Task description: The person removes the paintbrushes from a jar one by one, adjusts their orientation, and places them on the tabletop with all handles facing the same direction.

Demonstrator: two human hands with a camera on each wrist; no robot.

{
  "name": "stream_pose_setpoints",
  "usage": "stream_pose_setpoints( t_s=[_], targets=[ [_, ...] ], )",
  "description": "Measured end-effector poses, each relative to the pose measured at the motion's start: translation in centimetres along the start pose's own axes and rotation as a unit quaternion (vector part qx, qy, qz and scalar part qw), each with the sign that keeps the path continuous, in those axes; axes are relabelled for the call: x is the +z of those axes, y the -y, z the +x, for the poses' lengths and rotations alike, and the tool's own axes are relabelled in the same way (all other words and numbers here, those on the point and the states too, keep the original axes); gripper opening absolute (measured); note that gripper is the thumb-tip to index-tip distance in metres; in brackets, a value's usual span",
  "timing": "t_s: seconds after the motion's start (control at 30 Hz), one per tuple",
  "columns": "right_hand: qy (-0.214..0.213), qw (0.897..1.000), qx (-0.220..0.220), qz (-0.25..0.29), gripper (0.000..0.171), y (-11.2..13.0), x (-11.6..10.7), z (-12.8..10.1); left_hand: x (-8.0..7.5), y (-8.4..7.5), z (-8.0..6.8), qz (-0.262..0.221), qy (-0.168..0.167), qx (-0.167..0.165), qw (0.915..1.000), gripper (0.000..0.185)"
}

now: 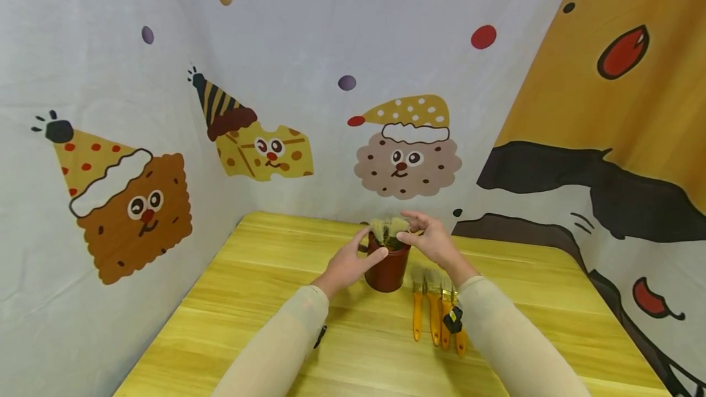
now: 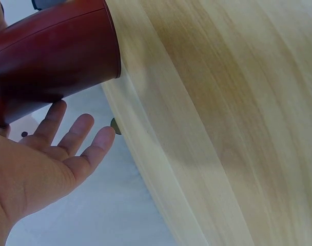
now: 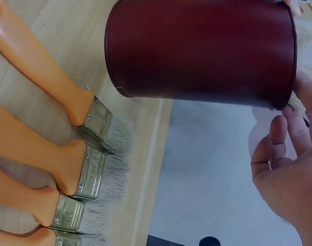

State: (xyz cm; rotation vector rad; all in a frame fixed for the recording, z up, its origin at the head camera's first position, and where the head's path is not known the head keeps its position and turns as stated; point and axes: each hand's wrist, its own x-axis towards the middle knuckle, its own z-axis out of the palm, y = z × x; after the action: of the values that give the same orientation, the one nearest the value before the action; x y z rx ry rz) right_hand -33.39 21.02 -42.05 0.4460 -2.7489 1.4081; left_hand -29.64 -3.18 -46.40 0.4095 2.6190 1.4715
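1. My left hand rests against the left side of the dark red cup. The fingers are almost straight and relaxed; the thumb lies on the wall of the cup and the forefinger reaches up toward its rim. From the left wrist view the palm looks open and the fingers are spread beside the cup, so the hand is not clenched around it.
2. My right hand is at the top right of the cup. Its thumb and forefinger pinch the pale bristles of a brush that stands inside the cup with the bristles up. The other fingers are loosely bent.
3. The cup stands upright on the yellow wooden tabletop, near the back edge, between my two hands.
4. Just to the right of the cup lie four brushes with orange handles, side by side, with the bristles pointing to the back wall. In the right wrist view their metal ferrules are close to the base of the cup.
5. My right forearm passes over the handles of these brushes and hides part of them.
6. A cloth with cartoon biscuit figures hangs behind the tabletop.
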Motion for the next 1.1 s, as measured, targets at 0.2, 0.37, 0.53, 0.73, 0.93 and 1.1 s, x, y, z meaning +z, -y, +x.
stream_pose_setpoints(
  t_s=[0.2,0.37,0.53,0.73,0.93,1.1],
  targets=[
    [-0.011,1.000,0.003,-0.015,0.051,0.1,0.6,0.1,0.1,-0.1,0.3,0.016,-0.007,-0.014,0.9998,0.074],
    [-0.025,1.000,0.011,-0.009,0.047,0.2,0.8,0.0,0.1,-0.2,0.2,0.020,-0.007,-0.017,0.9996,0.073],
    [-0.037,0.999,-0.006,0.008,0.046,0.4,0.7,0.1,0.1,-0.3,0.1,0.021,-0.013,-0.021,0.9995,0.072],
    [-0.047,0.998,-0.018,0.033,0.047,1.2,-0.1,0.1,0.1,-0.2,0.0,0.010,-0.011,-0.011,0.9998,0.073],
    [-0.084,0.995,-0.034,0.031,0.055,2.8,-1.7,0.2,0.1,-0.1,0.0,0.009,-0.010,-0.012,0.9998,0.072],
    [-0.141,0.988,-0.026,0.060,0.058,4.8,-4.2,0.0,0.0,0.0,0.2,0.012,-0.010,-0.017,0.9997,0.073]
  ],
)
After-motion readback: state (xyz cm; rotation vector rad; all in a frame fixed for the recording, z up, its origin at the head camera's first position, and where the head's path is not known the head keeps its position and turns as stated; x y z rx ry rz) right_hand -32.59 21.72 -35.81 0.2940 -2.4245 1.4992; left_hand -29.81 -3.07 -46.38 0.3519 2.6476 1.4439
